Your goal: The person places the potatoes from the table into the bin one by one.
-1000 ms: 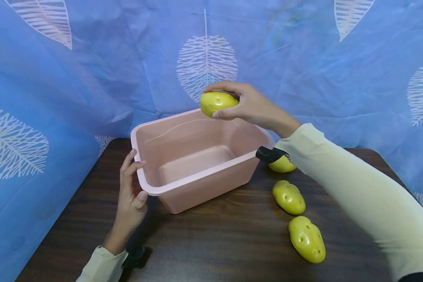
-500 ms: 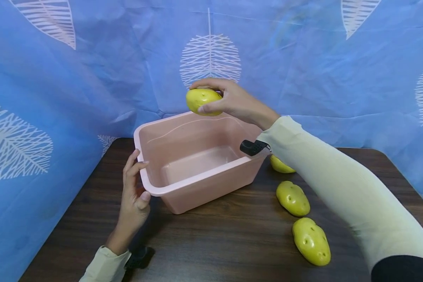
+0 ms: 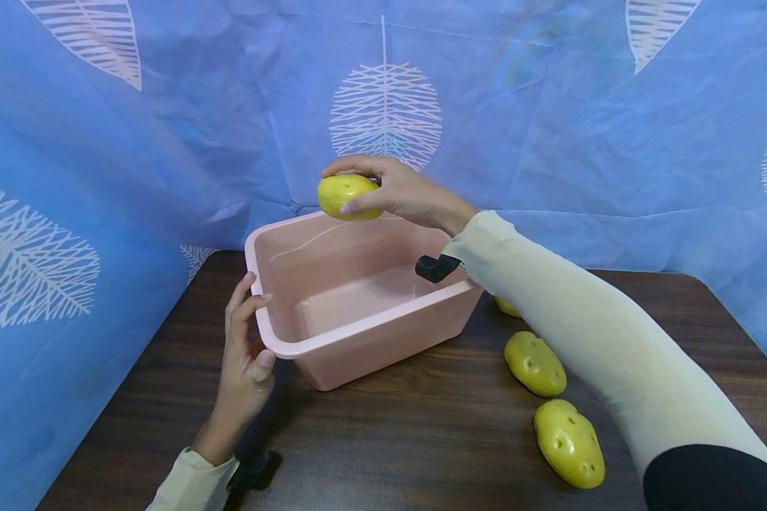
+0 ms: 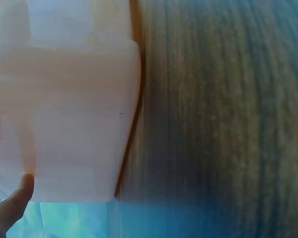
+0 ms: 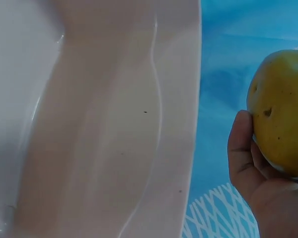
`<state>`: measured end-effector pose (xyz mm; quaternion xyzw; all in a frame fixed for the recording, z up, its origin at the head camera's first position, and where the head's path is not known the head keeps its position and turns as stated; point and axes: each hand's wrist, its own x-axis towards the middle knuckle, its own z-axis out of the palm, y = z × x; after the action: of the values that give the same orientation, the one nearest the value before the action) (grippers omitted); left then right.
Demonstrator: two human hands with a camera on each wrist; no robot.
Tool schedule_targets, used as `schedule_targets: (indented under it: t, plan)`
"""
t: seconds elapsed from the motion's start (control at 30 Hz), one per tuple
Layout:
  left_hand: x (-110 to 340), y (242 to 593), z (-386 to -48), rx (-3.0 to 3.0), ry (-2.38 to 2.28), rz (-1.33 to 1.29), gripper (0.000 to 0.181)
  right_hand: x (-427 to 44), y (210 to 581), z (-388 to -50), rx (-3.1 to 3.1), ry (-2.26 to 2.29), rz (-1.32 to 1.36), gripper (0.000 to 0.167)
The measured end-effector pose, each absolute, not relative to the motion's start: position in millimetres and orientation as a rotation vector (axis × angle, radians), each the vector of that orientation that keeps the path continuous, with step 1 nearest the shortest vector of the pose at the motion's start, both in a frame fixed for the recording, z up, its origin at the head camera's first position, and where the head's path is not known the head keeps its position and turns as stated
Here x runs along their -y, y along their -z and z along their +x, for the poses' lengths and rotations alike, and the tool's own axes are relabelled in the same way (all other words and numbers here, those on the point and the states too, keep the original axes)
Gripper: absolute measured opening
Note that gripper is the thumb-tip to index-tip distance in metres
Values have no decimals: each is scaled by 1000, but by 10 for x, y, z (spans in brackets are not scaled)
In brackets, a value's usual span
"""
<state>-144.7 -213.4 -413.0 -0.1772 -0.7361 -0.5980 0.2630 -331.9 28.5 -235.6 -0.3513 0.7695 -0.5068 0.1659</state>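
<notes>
A yellow potato [image 3: 348, 196] is gripped between the thumb and fingers of my right hand [image 3: 409, 191], above the far rim of a pink plastic basin [image 3: 383, 319]. In the right wrist view, the potato [image 5: 283, 114] shows small dark pits on its skin. My left hand [image 3: 243, 355] holds the basin's left end, fingers over the rim and thumb by the near corner. The left wrist view has the basin's outer wall [image 4: 74, 124] close up, with a fingertip at the lower left. The inside of the basin that shows holds no potato.
To the right of the basin, potatoes lie in a row on the dark wooden table [image 3: 383, 440]: a near one [image 3: 570, 443], a middle one [image 3: 535, 363] and a far one [image 3: 506, 307] mostly behind the right sleeve. A blue leaf-patterned cloth [image 3: 230, 106] hangs behind.
My right hand has carried the potato leftward along the basin's far side, dipping slightly in the last half second. The left hand stays on the rim. The view has shifted a little.
</notes>
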Motion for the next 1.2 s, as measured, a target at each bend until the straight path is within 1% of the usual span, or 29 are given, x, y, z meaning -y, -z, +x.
schedule_targets:
  t: [0.2,0.43,0.57,0.73,0.93,1.2]
  plan:
    - [2134,4106,-1435,1972,1635,-491,75,-199,2434,-3356,-2148,1427,-1019,62]
    - [2149,4114,-1438,1915,1657,-555,79,-82,2489,-3381,-2130,1411,-1005,61]
    - [2155,4114,-1438,1922,1644,-557,77,-22,2541,-3395,-2101,1413,-1022,59]
    - [2155,4124,-1449,1954,1618,-535,79,25,2626,-3412,-2073,1423,-1033,59]
    - [2133,4121,-1457,1936,1635,-554,76,41,2650,-3417,-2062,1395,-1050,62]
    - [2136,4130,-1447,1922,1655,-540,75,88,2709,-3438,-2030,1364,-1049,59]
